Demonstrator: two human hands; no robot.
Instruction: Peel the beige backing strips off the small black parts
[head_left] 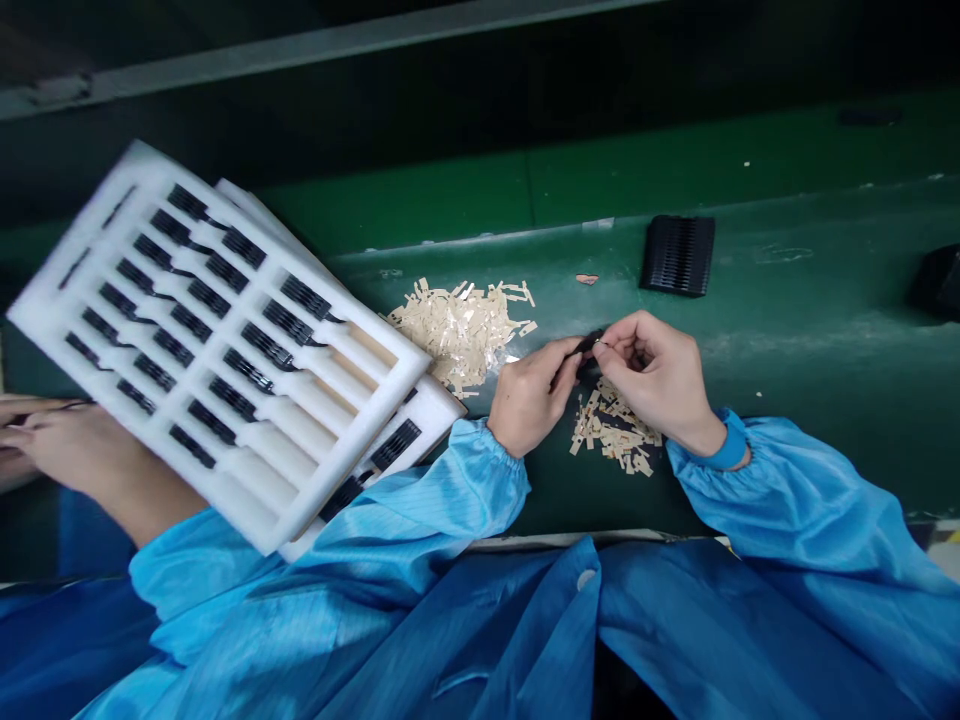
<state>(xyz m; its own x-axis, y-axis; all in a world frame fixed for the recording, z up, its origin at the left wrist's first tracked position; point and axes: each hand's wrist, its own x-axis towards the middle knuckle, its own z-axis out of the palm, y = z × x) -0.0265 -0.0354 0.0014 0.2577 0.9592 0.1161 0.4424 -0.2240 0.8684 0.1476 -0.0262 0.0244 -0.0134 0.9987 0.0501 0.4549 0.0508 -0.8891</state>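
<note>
In the middle of the bench, my left hand [534, 390] is closed on a small dark strip [590, 342], partly hidden by the fingers. My right hand [660, 372] pinches at the strip's other end, thumb and forefinger together; anything tiny between them is too small to make out. Below the hands lies a small heap of pale flat pieces [611, 430], over something dark. A larger heap of similar pale, shiny pieces [454, 330] spreads out to the left of my left hand.
Stacked white foam trays [262, 400] stand at the left, their slots holding black slatted parts. A black ribbed block [677, 256] sits behind my right hand on the green bench [810, 380]. A dark object [937, 285] lies at the right edge. Another person's hand [67, 445] shows at far left.
</note>
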